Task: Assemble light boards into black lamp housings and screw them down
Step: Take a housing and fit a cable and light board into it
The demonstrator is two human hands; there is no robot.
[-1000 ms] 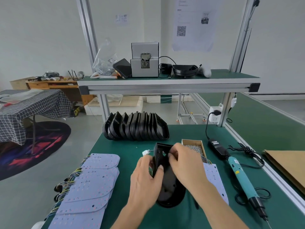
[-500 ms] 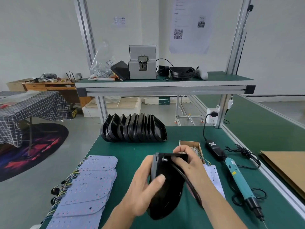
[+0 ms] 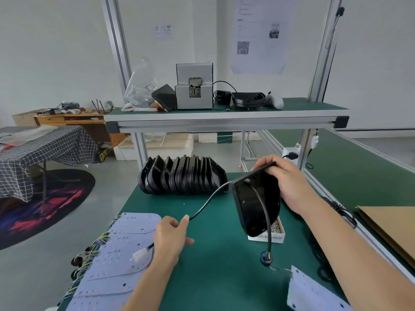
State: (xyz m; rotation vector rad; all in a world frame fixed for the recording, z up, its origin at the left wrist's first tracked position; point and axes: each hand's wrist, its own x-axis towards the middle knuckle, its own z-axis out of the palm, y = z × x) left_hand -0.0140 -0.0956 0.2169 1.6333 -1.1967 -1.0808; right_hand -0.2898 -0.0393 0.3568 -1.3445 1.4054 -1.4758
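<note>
My right hand (image 3: 289,182) grips a black lamp housing (image 3: 256,205) by its top edge and holds it upright above the green bench. A black cable (image 3: 208,199) runs out of the housing's upper left corner to my left hand (image 3: 171,236), which pinches it; its white plug (image 3: 139,254) hangs left of that hand. The cable's other end drops below the housing through a black grommet (image 3: 266,259) to a light board (image 3: 314,292) at the lower right. A stack of light boards (image 3: 116,254) with coloured wires lies at the left.
A row of black housings (image 3: 182,176) stands on edge at the back of the bench (image 3: 220,265). A small box of screws (image 3: 277,232) sits behind the held housing. Brown cardboard (image 3: 390,225) lies at the right. The upper shelf (image 3: 224,117) carries a grey screw feeder (image 3: 194,86).
The housing has been lifted up and to the right in my right hand. My left hand let go of it and drew the cable out to the left.
</note>
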